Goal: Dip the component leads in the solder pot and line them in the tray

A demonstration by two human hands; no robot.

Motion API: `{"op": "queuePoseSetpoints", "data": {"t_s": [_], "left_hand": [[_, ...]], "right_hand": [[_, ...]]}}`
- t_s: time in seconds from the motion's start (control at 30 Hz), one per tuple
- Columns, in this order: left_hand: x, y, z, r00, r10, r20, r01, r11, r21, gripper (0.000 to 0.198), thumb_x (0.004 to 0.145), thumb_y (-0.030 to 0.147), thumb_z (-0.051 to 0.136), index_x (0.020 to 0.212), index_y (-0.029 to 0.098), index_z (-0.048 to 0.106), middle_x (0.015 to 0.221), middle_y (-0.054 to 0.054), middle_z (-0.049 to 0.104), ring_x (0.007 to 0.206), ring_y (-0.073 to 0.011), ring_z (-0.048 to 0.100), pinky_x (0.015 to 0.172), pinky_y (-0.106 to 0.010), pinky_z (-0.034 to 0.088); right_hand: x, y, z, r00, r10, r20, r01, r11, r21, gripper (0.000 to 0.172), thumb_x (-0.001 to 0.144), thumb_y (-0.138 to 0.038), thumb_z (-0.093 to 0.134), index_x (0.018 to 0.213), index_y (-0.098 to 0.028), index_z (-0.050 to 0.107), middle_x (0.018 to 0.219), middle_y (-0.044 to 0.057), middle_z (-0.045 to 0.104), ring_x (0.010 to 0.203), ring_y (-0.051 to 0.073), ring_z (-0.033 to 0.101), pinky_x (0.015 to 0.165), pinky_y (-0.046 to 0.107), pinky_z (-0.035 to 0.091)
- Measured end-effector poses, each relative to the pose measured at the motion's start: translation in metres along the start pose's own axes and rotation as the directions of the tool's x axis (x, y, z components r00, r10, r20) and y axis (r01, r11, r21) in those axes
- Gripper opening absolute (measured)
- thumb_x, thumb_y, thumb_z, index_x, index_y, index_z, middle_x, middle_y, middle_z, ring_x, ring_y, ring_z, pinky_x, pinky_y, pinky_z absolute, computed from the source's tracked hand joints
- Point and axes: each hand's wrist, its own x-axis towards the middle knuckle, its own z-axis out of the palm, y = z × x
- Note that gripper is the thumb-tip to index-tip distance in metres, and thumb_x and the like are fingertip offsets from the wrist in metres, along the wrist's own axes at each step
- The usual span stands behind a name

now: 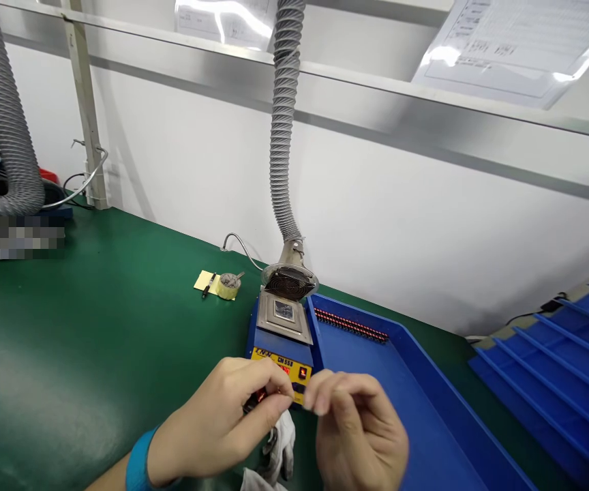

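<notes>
In front of the solder pot [284,324], my left hand [233,419] is closed, thumb and forefinger pinched together. Inside its curled fingers shows a small black and copper-red part [254,399], mostly hidden. My right hand [360,426] is just to the right, its thumb and fingertips also brought together. Whatever lies between those right fingertips is too small to name. A narrow gap separates the two hands. The pot's yellow front panel [302,373] with a lit red display is partly covered by the hands. Below them lies a grey-white glove [281,443].
A blue tray [376,395] on the right holds a row of small black and copper-red parts [350,324]. A fume hose [281,136] hangs over the pot. Left of it are a tape roll [228,288] and a pen [209,285]. Blue stacked trays [555,382] stand far right.
</notes>
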Motion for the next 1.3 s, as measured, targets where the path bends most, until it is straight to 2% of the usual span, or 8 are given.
{"op": "queuePoseSetpoints", "data": {"t_s": [0.1,0.2,0.37,0.5,0.67,0.87,1.1,1.3], "left_hand": [[-0.001,-0.002,-0.002,0.997,-0.069,-0.045,0.063,0.991,-0.114,0.014,0.094,0.021,0.049,0.081,0.021,0.054,0.072,0.004,0.052,0.066,-0.0108,0.046,0.062,-0.02,0.037],[-0.001,-0.008,-0.001,0.994,-0.099,-0.039,0.078,0.926,-0.369,0.018,0.094,0.024,0.051,0.112,0.027,0.055,0.09,0.001,0.055,0.08,-0.0123,0.05,0.073,-0.021,0.044],[0.004,-0.015,0.005,0.991,-0.123,-0.062,0.061,0.797,-0.601,0.045,0.092,0.025,0.061,0.134,0.03,0.043,0.119,-0.005,0.061,0.114,-0.0163,0.055,0.101,-0.029,0.042],[0.01,-0.015,0.005,0.969,-0.236,-0.073,0.159,0.82,-0.55,0.045,0.084,0.022,0.07,0.127,0.028,0.058,0.13,-0.005,0.062,0.124,-0.0209,0.054,0.103,-0.031,0.044],[0.016,-0.018,-0.003,0.927,-0.333,-0.173,0.166,0.778,-0.607,0.008,0.078,0.023,0.073,0.081,0.017,0.077,0.098,-0.008,0.076,0.089,-0.0195,0.069,0.079,-0.027,0.054],[0.017,-0.018,-0.005,0.858,-0.434,-0.275,0.116,0.685,-0.719,0.025,0.071,0.035,0.082,0.066,0.012,0.073,0.062,-0.005,0.069,0.053,-0.0122,0.058,0.045,-0.019,0.045],[0.014,-0.016,-0.021,0.706,-0.442,-0.554,-0.108,0.706,-0.7,0.025,0.073,0.042,0.08,0.073,0.018,0.071,0.07,0.0,0.073,0.077,-0.0144,0.068,0.083,-0.025,0.053],[0.009,-0.012,-0.029,0.918,-0.349,-0.188,0.203,0.821,-0.534,0.016,0.073,0.025,0.079,0.086,0.016,0.078,0.089,-0.007,0.075,0.08,-0.0182,0.068,0.067,-0.024,0.054]], "right_hand": [[0.003,0.0,-0.006,0.999,0.003,-0.032,-0.003,1.0,-0.001,0.011,0.088,-0.021,0.066,0.077,-0.02,0.067,0.06,-0.001,0.061,0.059,0.012,0.059,0.059,0.024,0.049],[0.002,0.004,0.0,0.975,0.215,0.053,-0.22,0.968,0.123,0.017,0.088,-0.027,0.066,0.072,-0.021,0.065,0.059,-0.002,0.058,0.059,0.013,0.058,0.06,0.025,0.049],[-0.005,0.007,0.03,0.794,0.599,0.108,-0.58,0.691,0.431,0.019,0.077,-0.035,0.076,0.091,-0.026,0.066,0.092,0.002,0.066,0.079,0.018,0.065,0.073,0.032,0.054],[-0.008,0.009,0.041,0.704,0.706,0.08,-0.645,0.589,0.488,0.029,0.07,-0.036,0.083,0.095,-0.026,0.071,0.09,0.002,0.07,0.081,0.017,0.067,0.082,0.032,0.054],[-0.011,0.019,0.042,0.726,0.687,-0.027,-0.612,0.664,0.43,0.023,0.069,-0.032,0.085,0.086,-0.022,0.073,0.094,0.002,0.071,0.086,0.014,0.067,0.078,0.024,0.055],[-0.015,0.024,0.044,0.753,0.657,0.029,-0.621,0.696,0.361,0.02,0.067,-0.03,0.086,0.081,-0.021,0.073,0.086,0.004,0.071,0.071,0.014,0.065,0.07,0.028,0.057],[-0.012,0.025,0.042,0.727,0.67,0.148,-0.67,0.646,0.366,0.02,0.068,-0.032,0.084,0.079,-0.019,0.075,0.083,0.006,0.071,0.063,0.012,0.063,0.062,0.023,0.054],[-0.012,0.025,0.04,0.716,0.691,0.1,-0.664,0.63,0.403,0.021,0.068,-0.032,0.085,0.081,-0.019,0.075,0.081,0.004,0.071,0.068,0.013,0.067,0.069,0.024,0.056]]}}
